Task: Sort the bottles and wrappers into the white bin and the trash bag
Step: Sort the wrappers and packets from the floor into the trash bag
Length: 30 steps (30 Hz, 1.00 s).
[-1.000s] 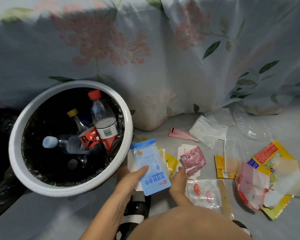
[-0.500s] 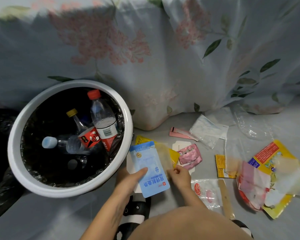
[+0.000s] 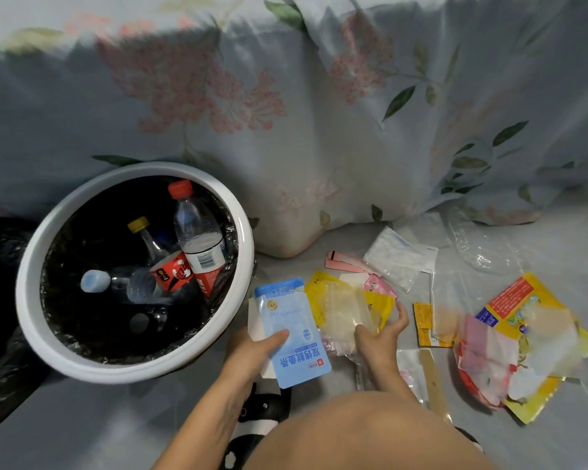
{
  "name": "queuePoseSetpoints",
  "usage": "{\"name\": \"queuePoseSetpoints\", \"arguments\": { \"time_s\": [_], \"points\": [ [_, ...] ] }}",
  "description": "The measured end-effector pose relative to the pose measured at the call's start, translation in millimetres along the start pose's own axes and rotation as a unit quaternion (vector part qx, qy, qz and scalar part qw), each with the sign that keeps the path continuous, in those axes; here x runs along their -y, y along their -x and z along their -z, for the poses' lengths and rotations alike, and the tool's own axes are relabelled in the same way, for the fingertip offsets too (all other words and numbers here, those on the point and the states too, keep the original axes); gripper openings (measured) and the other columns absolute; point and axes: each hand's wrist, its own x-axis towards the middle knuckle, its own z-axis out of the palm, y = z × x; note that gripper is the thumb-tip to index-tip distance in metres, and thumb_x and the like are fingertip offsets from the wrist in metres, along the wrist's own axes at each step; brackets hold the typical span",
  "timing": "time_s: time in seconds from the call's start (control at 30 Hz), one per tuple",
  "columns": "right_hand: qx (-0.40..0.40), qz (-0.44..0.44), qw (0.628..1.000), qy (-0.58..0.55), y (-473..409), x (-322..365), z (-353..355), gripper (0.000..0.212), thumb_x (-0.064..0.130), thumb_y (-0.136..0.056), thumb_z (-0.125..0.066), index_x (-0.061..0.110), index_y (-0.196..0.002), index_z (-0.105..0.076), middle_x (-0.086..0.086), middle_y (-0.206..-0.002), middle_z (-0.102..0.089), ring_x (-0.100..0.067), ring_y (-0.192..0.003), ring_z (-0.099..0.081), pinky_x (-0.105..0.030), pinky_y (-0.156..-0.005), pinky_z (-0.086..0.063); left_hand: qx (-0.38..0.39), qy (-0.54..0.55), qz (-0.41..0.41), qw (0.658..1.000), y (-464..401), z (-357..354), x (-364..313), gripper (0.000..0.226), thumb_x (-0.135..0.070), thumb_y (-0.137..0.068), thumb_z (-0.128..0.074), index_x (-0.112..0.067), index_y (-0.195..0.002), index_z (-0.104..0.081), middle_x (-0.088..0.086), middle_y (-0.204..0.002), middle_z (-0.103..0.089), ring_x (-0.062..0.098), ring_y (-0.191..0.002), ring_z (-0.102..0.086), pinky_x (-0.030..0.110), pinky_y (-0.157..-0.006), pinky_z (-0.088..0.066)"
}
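The left hand (image 3: pixel 252 351) pinches a blue pouch (image 3: pixel 291 330); at its 3 o'clock, the right hand (image 3: pixel 382 334) pinches a clear wrapper (image 3: pixel 345 310).

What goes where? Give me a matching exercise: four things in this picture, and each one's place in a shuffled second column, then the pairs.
Things:
1. red-capped bottle
2. blue wrapper
3. clear wrapper
4. big yellow bag

Places:
A. gripped by the right hand
B. lying on the floor at far right
C. inside the white bin
D. held in the left hand

Pairs: 1-C, 2-D, 3-A, 4-B
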Motion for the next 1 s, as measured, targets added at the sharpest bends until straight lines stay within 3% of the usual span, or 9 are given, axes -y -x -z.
{"name": "queuePoseSetpoints", "arguments": {
  "time_s": [0.13,0.3,0.37,0.47,0.53,0.63,0.7,0.87,1.0],
  "points": [
    [0.027,0.037,0.999,0.013,-0.6,0.5,11.8,0.051,-0.010,-0.084,-0.047,0.031,-0.114,-0.056,-0.002,-0.131,-0.052,-0.021,-0.096,-0.055,-0.022,-0.067,-0.047,0.026,0.009,-0.014,1.000,10.4,-4.9,-9.7,0.016,-0.014,-0.084,-0.070,-0.014,-0.100,-0.068,0.008,-0.092,-0.076,0.024,-0.084,-0.073,0.035,-0.074,-0.058],
    [-0.054,0.030,0.998,-0.023,5.9,13.7,28.9,0.012,0.011,-0.081,-0.073,0.018,-0.087,-0.065,-0.002,-0.105,-0.064,-0.025,-0.113,-0.057,-0.028,-0.090,-0.040,0.033,0.001,-0.033,0.999,22.7,-18.4,-26.5,0.020,-0.011,-0.082,-0.072,-0.011,-0.102,-0.069,0.010,-0.095,-0.075,0.026,-0.084,-0.073,0.042,-0.078,-0.059],
    [-0.089,0.061,0.994,-0.015,13.0,25.1,38.6,0.029,0.009,-0.076,-0.078,0.014,-0.099,-0.062,-0.003,-0.110,-0.060,-0.028,-0.119,-0.054,-0.026,-0.090,-0.036,0.036,-0.005,-0.039,0.999,28.6,-24.2,-34.0,0.023,-0.013,-0.079,-0.076,-0.011,-0.101,-0.069,0.008,-0.093,-0.075,0.026,-0.084,-0.073,0.046,-0.080,-0.059],
    [-0.097,0.075,0.992,-0.030,22.8,46.5,54.1,0.084,0.006,-0.073,-0.080,0.021,-0.142,-0.035,-0.005,-0.145,-0.040,-0.025,-0.136,-0.036,-0.033,-0.103,-0.032,0.055,-0.002,-0.062,0.997,39.9,-34.5,-48.9,0.023,-0.012,-0.079,-0.075,-0.011,-0.102,-0.070,0.007,-0.095,-0.075,0.022,-0.085,-0.073,0.039,-0.077,-0.060],
    [-0.084,0.041,0.995,-0.031,20.6,56.5,62.3,0.092,0.013,-0.073,-0.082,0.018,-0.147,-0.030,-0.006,-0.148,-0.038,-0.027,-0.137,-0.036,-0.039,-0.108,-0.032,0.064,0.004,-0.088,0.994,49.0,-40.4,-60.7,0.024,-0.011,-0.079,-0.075,-0.010,-0.103,-0.070,0.006,-0.096,-0.075,0.020,-0.085,-0.073,0.034,-0.074,-0.060],
    [-0.045,-0.005,0.999,-0.019,15.4,71.1,72.5,0.057,0.030,-0.065,-0.085,0.005,-0.112,-0.066,-0.012,-0.106,-0.071,-0.027,-0.094,-0.067,-0.041,-0.087,-0.054,0.074,0.003,-0.124,0.990,64.1,-44.8,-79.3,0.025,-0.013,-0.079,-0.075,-0.012,-0.104,-0.071,0.005,-0.096,-0.076,0.019,-0.086,-0.073,0.040,-0.079,-0.059],
    [-0.028,-0.012,0.999,-0.033,16.8,85.5,78.5,0.036,0.019,-0.072,-0.081,0.001,-0.101,-0.069,-0.008,-0.084,-0.072,-0.022,-0.075,-0.067,-0.033,-0.070,-0.054,0.074,-0.001,-0.150,0.986,75.4,-43.3,-92.3,0.024,-0.016,-0.079,-0.076,-0.014,-0.103,-0.071,0.003,-0.096,-0.076,0.019,-0.086,-0.073,0.044,-0.081,-0.059],
    [0.040,0.046,0.998,-0.031,35.5,137.8,86.8,0.026,0.012,-0.081,-0.073,0.000,-0.103,-0.066,-0.016,-0.088,-0.072,-0.026,-0.071,-0.067,-0.030,-0.060,-0.052,0.089,0.017,-0.226,0.970,115.0,-18.9,-131.0,0.018,-0.014,-0.082,-0.073,-0.018,-0.100,-0.070,0.002,-0.098,-0.075,0.016,-0.087,-0.073,0.035,-0.078,-0.060],
    [0.096,0.091,0.991,-0.015,61.9,190.9,79.6,0.020,0.011,-0.085,-0.070,0.000,-0.101,-0.066,0.000,-0.066,-0.066,-0.004,-0.047,-0.058,-0.017,-0.044,-0.043,0.064,0.055,-0.263,0.961,141.5,24.0,-153.2,0.016,-0.013,-0.081,-0.074,-0.020,-0.094,-0.070,0.002,-0.093,-0.076,0.019,-0.086,-0.074,0.042,-0.077,-0.060]
  ]
}}
